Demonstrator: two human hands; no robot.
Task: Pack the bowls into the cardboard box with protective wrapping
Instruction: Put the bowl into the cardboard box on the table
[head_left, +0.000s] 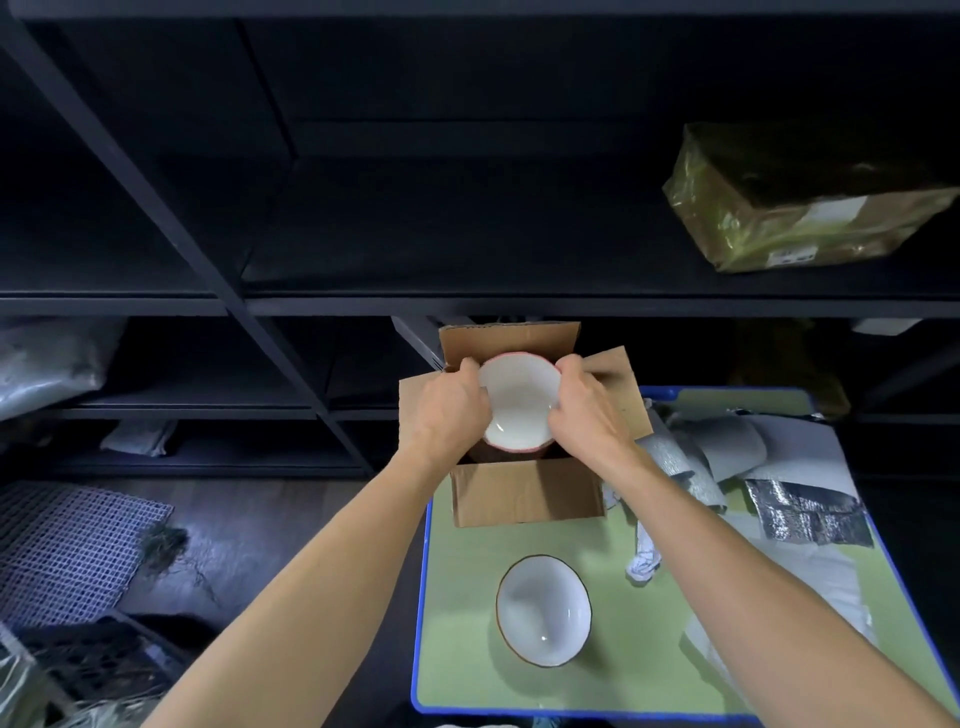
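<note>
- We noted the pink-rimmed bowl (519, 400) was glazed ceramic, glossy white inside.
- dark-rimmed bowl (543, 610): same smooth, shiny glaze.
- cardboard box (524, 493) was matt brown.
- mat (457, 597) looked matt green w/ blue edging.
- foil sheet (810, 512) was silvery, crinkled; foam sheets (737, 441) were white, matt.
- parcel (800, 208) was wrapped in glossy yellowish plastic film.
- shelving (363, 306) looked matt black, prob. metal.

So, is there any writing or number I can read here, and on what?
Nothing legible.
Large white label on the film-wrapped brown parcel: blurred, unreadable.
Small white sticker near the parcel's edge: dark marks, too small to read.
Brown cardboard box and pink-rimmed white bowl: no print shows.
</note>
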